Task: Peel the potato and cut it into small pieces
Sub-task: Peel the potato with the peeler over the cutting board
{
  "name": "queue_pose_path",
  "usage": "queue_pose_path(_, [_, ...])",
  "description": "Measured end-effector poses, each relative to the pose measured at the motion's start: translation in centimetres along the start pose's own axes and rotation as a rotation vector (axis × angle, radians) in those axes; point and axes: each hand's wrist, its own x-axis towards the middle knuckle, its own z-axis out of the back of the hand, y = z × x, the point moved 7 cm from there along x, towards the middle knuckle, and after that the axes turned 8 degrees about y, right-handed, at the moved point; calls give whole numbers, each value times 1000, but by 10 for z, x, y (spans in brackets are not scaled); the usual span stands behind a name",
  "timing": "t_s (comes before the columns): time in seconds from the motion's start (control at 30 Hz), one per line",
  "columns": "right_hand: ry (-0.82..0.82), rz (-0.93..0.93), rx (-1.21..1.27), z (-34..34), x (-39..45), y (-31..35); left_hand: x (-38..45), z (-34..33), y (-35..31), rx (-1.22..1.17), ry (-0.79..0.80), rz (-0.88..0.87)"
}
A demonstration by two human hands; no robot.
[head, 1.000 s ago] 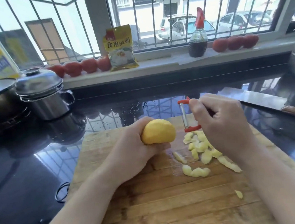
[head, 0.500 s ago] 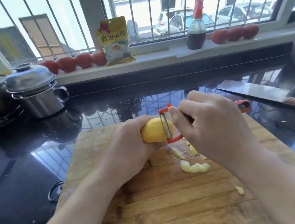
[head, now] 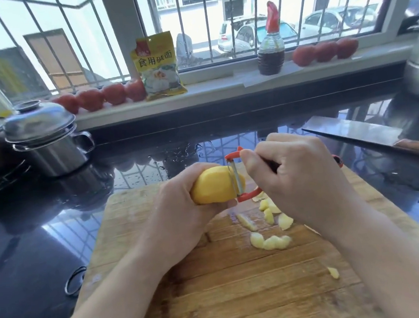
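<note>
Potato [head: 214, 185]: yellow, oval, skin gone from every face that shows, held just above the far half of the pale wooden chopping board [head: 214, 285], at about twelve o'clock from board centre. Likely firm and fairly light, but wet and slick once bared, so prone to twisting under the blade; best gripped round the blunt end with the palm behind it, leaving the other end free for the tool.

Head view, the only one. Left hand [head: 180, 212] wrapped round the potato's nine o'clock end, fingers curled over the top and thumb under, forearm coming in from seven o'clock. Right hand [head: 299, 179] closed round the handle of the red-framed Y-shaped peeler [head: 238, 179], forefinger pushed forward near the head, steel blade laid against the potato's three o'clock end; forearm coming in from five o'clock. Pale yellow peelings [head: 271, 239] scattered on the board below the right hand, one stray scrap at four o'clock. Broad steel cleaver with a wooden handle [head: 368, 134] flat on the glossy black counter [head: 34, 250] at two o'clock, well apart from both hands. Peeling apparently near done; cutting not yet begun. Lidded steel pot [head: 47, 137] at ten o'clock, red tomatoes [head: 101, 97] along the sill beyond.
</note>
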Motion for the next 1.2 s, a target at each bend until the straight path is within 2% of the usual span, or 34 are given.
queue_pose_path(0.13, [24,-49,-39,1,-1,-12,4,3,4,-83,-28,-11])
queue_pose_path(0.27, [172,-217,-189,-4,-5,-40,6,9,10,-314,-60,-23])
queue_pose_path(0.4, [176,-325,-223,0,-6,-55,4,13,16,-205,-80,67])
queue_pose_path(0.5, [153,-277,-179,3,-4,-48,3,12,17,-103,-69,103])
queue_pose_path(0.67, [25,-60,-104,4,-1,-16,1,11,12,24,-72,96])
queue_pose_path(0.8, [-41,43,-206,0,-3,11,0,8,6,106,-110,69])
queue_pose_path(0.97, [-60,50,-341,-5,-4,20,-2,2,-10,277,-162,18])
queue_pose_path(1.2, [-56,-6,-264,-3,-3,13,-1,0,-9,177,-154,0])
